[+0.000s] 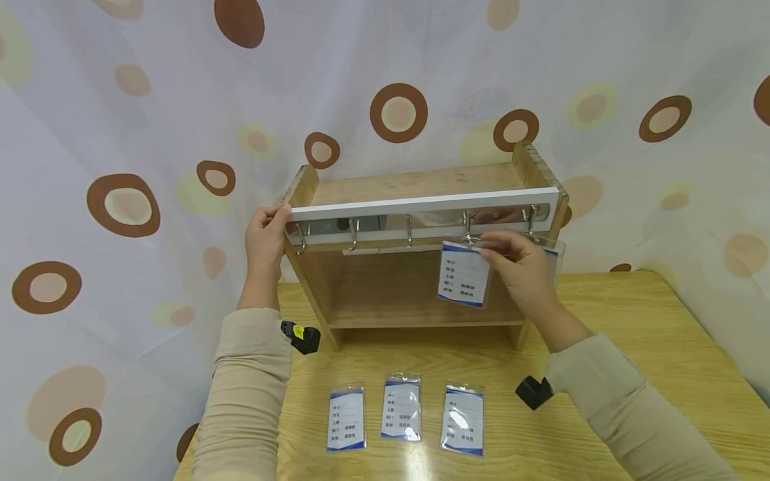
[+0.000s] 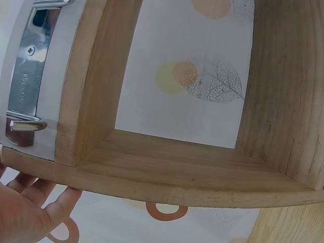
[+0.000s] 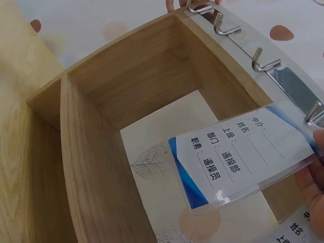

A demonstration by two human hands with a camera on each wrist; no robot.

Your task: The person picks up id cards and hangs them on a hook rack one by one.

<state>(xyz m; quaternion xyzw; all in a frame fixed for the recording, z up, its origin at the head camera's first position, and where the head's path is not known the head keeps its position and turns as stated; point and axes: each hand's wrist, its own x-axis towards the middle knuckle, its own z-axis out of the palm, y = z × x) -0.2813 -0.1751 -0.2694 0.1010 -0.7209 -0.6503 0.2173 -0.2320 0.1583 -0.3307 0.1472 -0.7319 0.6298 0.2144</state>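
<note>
My right hand (image 1: pixel 522 267) pinches a clear-sleeved name badge (image 1: pixel 463 274) by its upper edge at the fourth hook (image 1: pixel 467 224) of the rail. In the right wrist view the badge (image 3: pixel 243 154) overlaps the hook (image 3: pixel 315 112); whether the hook passes through its slot I cannot tell. Partly behind this hand, another badge (image 1: pixel 558 257) hangs by the rightmost hook (image 1: pixel 532 217). My left hand (image 1: pixel 265 237) holds the upper left corner of the wooden shelf (image 1: pixel 421 327), by the rail's end. Its fingers (image 2: pixel 63 205) touch the side board in the left wrist view.
Three more badges, a left one (image 1: pixel 346 419), a middle one (image 1: pixel 401 407) and a right one (image 1: pixel 462 419), lie in a row on the wooden table (image 1: pixel 619 374) before the shelf. A white rail (image 1: pixel 385 207) with several metal hooks spans the shelf's top front. Behind hangs a patterned cloth (image 1: pixel 457 53).
</note>
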